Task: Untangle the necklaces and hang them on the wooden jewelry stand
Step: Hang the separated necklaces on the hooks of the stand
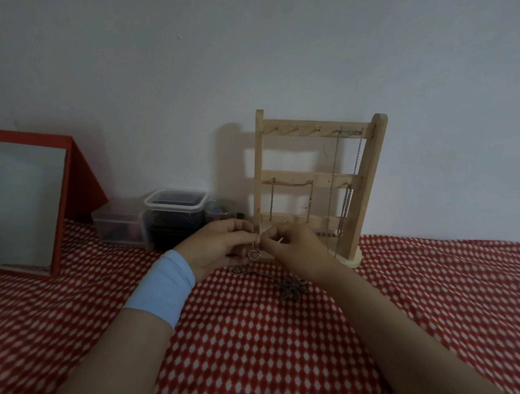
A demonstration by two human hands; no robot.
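Head view: pinched ringed chain (254,253) between left hand (217,245) and right hand (298,250), just before wooden jewelry stand (371,172). Showed hung chains (333,176) on stand, task seemingly midway; leaf-pendant necklace (291,287) before stand, not yet hung.

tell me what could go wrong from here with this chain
1. The left hand and right hand pinch the chain close together; pulling them apart might tighten a knot.
2. Its tail seems to trail over the cloth to a leaf pendant by the right wrist, which could snag on lifting.
3. The hands work right in front of the stand; a jerk may disturb the hung chains.
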